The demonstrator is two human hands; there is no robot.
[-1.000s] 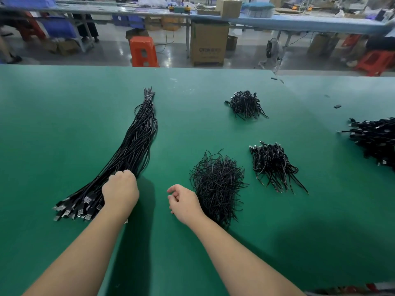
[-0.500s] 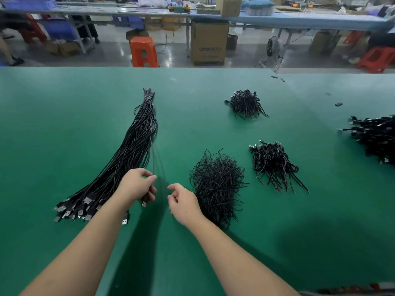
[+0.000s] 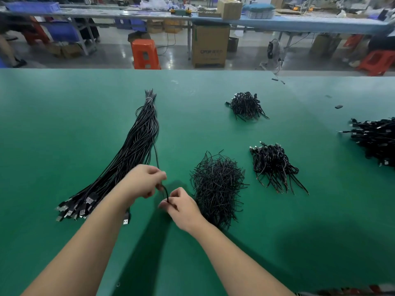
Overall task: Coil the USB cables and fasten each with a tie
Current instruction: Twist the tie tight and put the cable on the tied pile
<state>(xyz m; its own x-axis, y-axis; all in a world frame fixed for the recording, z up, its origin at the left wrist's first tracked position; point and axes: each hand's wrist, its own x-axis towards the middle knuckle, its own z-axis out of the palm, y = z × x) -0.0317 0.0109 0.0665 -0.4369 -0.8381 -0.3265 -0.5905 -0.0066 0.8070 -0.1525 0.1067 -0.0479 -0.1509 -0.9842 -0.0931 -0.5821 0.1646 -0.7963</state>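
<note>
A long bundle of straight black USB cables [image 3: 132,152] lies on the green table [image 3: 64,124], plugs toward me. One black cable [image 3: 155,153] is pulled out of it; my left hand [image 3: 143,182] grips it, and its USB plug [image 3: 126,218] hangs below my left wrist. My right hand [image 3: 181,207] pinches the same cable a little lower, with a short curved stretch between the two hands. A heap of black wire ties [image 3: 217,184] sits just right of my right hand.
Two piles of coiled, tied cables [image 3: 272,165] [image 3: 245,105] lie to the right and further back. A larger pile of cables [image 3: 376,139] reaches the right edge. Beyond the table's far edge stand an orange stool [image 3: 145,54] and a cardboard box [image 3: 210,47].
My left hand left the bundle's plug end and drew one cable out to the right. My right hand, empty before, has closed on that cable.
</note>
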